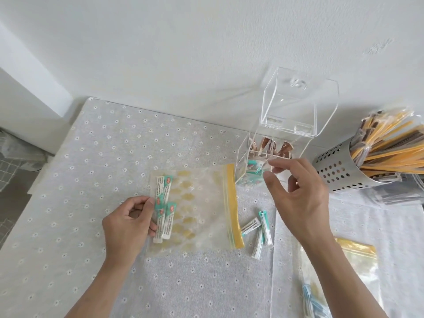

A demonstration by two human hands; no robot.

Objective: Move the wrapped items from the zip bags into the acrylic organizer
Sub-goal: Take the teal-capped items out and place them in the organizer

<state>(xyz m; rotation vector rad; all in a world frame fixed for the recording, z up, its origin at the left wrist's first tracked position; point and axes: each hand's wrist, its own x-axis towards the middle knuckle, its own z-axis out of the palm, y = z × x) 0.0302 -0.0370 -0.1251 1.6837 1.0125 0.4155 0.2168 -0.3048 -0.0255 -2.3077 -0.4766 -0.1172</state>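
Daisy-print cloth (91, 180) bears slim white-and-teal wrapped sticks (259, 232).

We see a table (68, 226) covered in a pale grey cloth printed with small white daisies. On it lies a clear zip bag (197, 207) with a yellow seal strip, flat near the middle. Just beside its seal lie three loose wrapped sticks (260, 232). The acrylic organizer (250, 161) stands behind them, lid up, and a perforated metal holder (339, 171) stands to its right. A second zip bag (360, 255) rests toward the near right.
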